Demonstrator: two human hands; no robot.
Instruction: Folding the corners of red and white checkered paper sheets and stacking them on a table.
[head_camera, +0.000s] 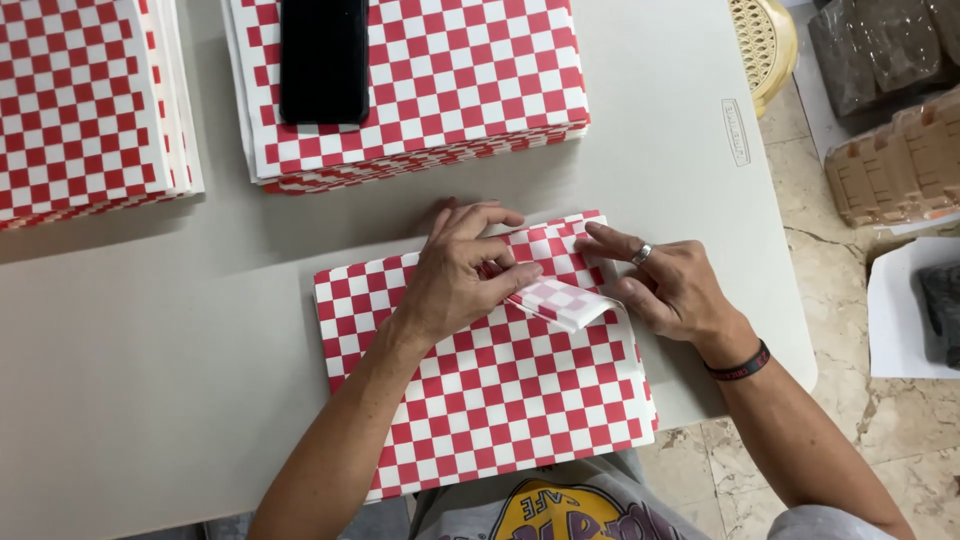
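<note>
- Pale grey desk (150, 330): carries two stacks of red-and-white checkered paper sheets (420, 90) along its far edge.
- Red-and-white checkered paper sheet (500, 400): lies flat at the near edge; its top-right corner is folded over.
- Left hand (455, 275): fingers pinch the folded corner (560, 300).
- Right hand (665, 285): fingers spread, tips on the sheet.
- Black phone (323, 60): on the middle stack.

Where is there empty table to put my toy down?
The bare table left of the checkered sheet, below the left paper stack, is roomiest. A narrower strip runs right of the middle stack. It is crowded where both hands fold the sheet.
</note>
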